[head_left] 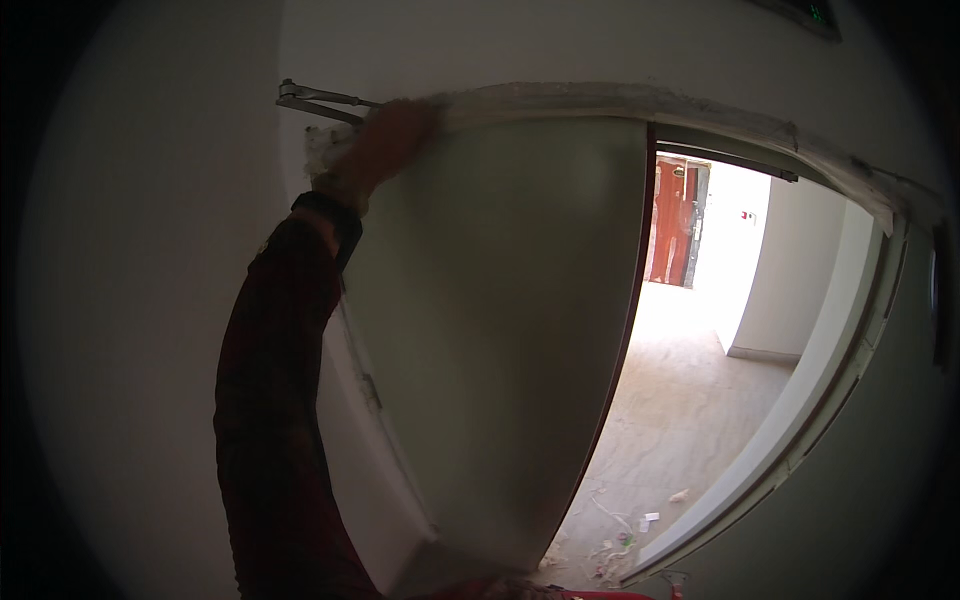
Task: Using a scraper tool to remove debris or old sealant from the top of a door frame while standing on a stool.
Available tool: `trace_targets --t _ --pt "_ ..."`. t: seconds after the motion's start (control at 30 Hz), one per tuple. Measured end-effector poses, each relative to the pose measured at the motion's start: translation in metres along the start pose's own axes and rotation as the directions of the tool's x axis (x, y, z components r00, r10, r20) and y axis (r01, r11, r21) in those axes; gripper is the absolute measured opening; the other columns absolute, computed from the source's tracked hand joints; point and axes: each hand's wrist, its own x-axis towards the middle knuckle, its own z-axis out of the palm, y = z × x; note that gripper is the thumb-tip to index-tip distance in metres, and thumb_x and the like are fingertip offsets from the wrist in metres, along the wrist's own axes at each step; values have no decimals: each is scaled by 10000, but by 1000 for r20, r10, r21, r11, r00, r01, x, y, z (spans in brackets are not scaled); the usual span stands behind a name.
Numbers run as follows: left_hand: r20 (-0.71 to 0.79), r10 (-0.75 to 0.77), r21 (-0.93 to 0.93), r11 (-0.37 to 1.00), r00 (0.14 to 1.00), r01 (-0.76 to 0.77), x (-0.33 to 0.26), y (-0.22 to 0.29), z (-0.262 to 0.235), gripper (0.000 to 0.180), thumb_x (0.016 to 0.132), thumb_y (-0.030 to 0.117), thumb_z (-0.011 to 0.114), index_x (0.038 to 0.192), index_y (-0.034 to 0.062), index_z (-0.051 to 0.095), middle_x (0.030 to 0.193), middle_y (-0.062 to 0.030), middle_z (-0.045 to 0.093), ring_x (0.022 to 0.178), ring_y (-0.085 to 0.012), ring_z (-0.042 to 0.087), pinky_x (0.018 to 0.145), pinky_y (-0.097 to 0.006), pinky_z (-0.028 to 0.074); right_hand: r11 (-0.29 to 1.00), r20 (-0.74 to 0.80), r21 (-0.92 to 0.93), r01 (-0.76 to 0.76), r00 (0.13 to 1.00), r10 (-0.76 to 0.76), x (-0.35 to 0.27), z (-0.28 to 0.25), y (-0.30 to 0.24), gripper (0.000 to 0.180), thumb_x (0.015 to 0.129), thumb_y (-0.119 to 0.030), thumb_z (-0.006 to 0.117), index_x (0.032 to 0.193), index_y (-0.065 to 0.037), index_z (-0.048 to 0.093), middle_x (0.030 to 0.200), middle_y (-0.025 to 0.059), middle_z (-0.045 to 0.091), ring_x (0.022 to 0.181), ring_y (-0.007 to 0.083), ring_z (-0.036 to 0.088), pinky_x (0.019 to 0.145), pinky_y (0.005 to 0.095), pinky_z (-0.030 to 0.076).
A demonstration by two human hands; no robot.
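A dim room with plain pale walls (140,300) surrounds one doorway, which is bright on its 3 o'clock side. Nearest, one arm in a dark red sleeve (280,420) rises from 7 o'clock, with one black band (330,216) at the wrist. It ends in one hand, the left hand (398,138), raised at 11 o'clock near the upper corner of the door panel (510,300). The hand is blurred and its fingers cannot be made out, so I cannot tell whether they pinch something or lie spread. One hinged metal arm (320,109), two bars meeting at a pivot, lies toward 9 to 10 o'clock of the hand; its bars run up to the hand, though contact is unclear. The single grey-green panel fills the middle, with one dark reddish edge strip. Rough plaster (560,97) follows the frame across 12 o'clock. Beyond the gap, small litter (648,520) is scattered on a pale floor (690,410) at 5 o'clock; farthest, one red door (668,220) stands at 2 o'clock.
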Motion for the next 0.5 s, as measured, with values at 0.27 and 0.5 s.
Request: trace_targets --t 0.27,0.5 --pt "-4 -185 -257 950 983 177 -5 19 -14 291 824 260 484 949 2 531 838 -166 566 796 -349 532 709 -414 412 998 7 29 48 999 -48 8 5 13 348 702 -315 625 912 -40 580 715 119 598 632 240 558 576 375 426" --pt "269 -382 -549 694 884 466 4 -2 18 371 790 370 537 904 23 600 788 -149 601 769 -312 568 694 -416 438 826 -201 -329 458 821 -535 165 123 241 373 697 -314 627 909 -11 573 772 138 603 710 261 562 628 382 428"
